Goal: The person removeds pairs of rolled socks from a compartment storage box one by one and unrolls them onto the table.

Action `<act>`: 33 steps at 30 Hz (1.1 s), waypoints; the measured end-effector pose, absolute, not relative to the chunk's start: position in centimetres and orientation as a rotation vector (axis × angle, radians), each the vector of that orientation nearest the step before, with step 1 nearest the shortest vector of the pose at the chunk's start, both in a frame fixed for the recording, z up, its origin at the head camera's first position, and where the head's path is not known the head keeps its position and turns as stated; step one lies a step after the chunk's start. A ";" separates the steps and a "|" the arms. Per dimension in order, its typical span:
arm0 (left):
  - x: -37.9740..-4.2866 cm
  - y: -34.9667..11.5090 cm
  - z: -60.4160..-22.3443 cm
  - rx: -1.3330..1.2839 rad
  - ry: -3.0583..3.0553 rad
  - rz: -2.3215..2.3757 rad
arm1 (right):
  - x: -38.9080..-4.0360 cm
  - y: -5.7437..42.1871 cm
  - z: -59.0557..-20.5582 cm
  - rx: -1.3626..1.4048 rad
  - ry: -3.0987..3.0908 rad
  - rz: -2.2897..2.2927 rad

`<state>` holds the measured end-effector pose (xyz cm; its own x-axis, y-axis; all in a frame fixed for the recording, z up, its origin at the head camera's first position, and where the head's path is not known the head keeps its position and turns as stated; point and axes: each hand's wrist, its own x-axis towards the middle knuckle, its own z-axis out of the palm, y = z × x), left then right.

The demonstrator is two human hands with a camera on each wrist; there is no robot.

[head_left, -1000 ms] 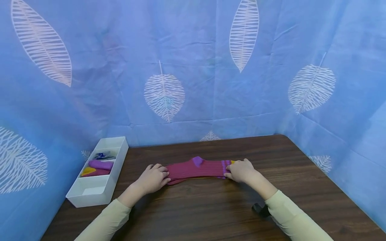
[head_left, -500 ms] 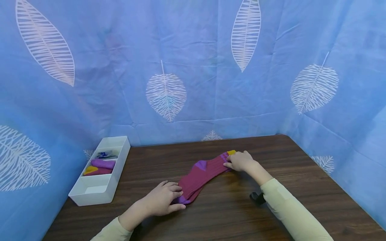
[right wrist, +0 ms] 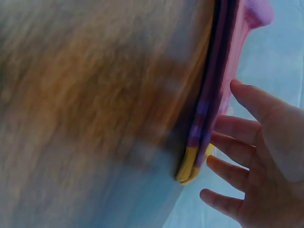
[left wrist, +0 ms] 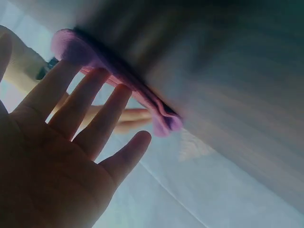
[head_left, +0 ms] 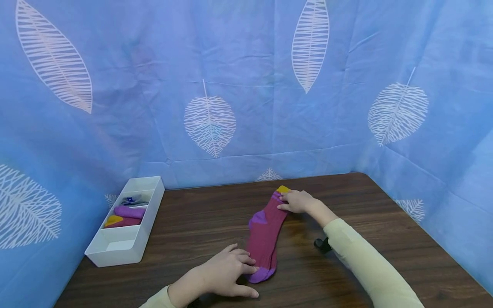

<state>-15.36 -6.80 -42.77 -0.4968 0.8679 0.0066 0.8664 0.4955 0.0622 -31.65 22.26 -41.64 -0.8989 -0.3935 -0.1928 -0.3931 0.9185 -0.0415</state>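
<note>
A pair of maroon socks (head_left: 265, 239) lies stacked on the dark wooden table, with purple toes and heel and a yellow cuff edge. The toes point toward the front and the cuffs toward the back. My left hand (head_left: 227, 271), its fingers spread and nearly straight, touches the toe end. At the cuff end, the fingertips of my right hand (head_left: 300, 201) rest on the upper sock. In the left wrist view the fingers of the left hand (left wrist: 90, 118) reach the socks' edge; the right wrist view shows the right hand (right wrist: 251, 152) with extended fingers beside the cuffs.
On the left of the table (head_left: 192, 222) stands a white divided box (head_left: 148, 231). Its compartments hold a rolled purple item (head_left: 129, 211), a maroon and yellow folded item (head_left: 122, 221) and something grey-blue. A blue leaf-print cloth (head_left: 246, 128) hangs behind the table and along its sides.
The socks have turned from lying crosswise to nearly lengthwise. My left hand came toward the front and right with the toe end, while my right hand shifted slightly back and left with the cuffs.
</note>
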 end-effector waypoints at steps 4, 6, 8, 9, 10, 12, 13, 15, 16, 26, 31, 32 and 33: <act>-15.0 -5.1 -42.6 1.655 2.658 0.021 | -31.8 21.8 -42.0 -0.614 2.881 0.097; -14.9 -4.2 -42.6 1.689 2.640 -0.016 | -31.8 21.8 -42.1 -0.614 2.878 0.114; -14.8 -3.2 -42.5 1.715 2.614 -0.060 | -32.0 22.0 -42.3 -0.617 2.874 0.093; -14.8 -2.7 -42.5 1.724 2.597 -0.080 | -32.0 22.1 -42.4 -0.622 2.873 0.077; -14.8 -2.3 -42.4 1.735 2.579 -0.099 | -32.1 22.2 -42.5 -0.629 2.873 0.056; -14.9 -1.5 -42.3 1.745 2.532 -0.123 | -32.3 22.4 -42.6 -0.656 2.876 0.027; -15.0 -1.1 -42.2 1.748 2.505 -0.123 | -32.4 22.5 -42.7 -0.675 2.880 0.027; -15.3 -0.6 -42.2 1.752 2.462 -0.113 | -32.4 22.5 -42.8 -0.704 2.891 0.021; -15.5 -0.4 -42.2 1.750 2.442 -0.103 | -32.4 22.5 -42.9 -0.716 2.893 0.017; -16.9 0.4 -42.4 1.748 2.374 -0.153 | -31.0 22.8 -43.5 -0.768 2.909 -0.010; -18.3 -0.2 -42.7 1.706 2.474 -0.211 | -29.2 23.1 -43.2 -0.839 2.907 -0.049; -18.7 -0.4 -42.7 1.692 2.498 -0.225 | -28.7 23.2 -43.2 -0.852 2.904 -0.056; -19.1 -0.6 -42.7 1.672 2.522 -0.242 | -28.2 23.3 -43.2 -0.872 2.904 -0.057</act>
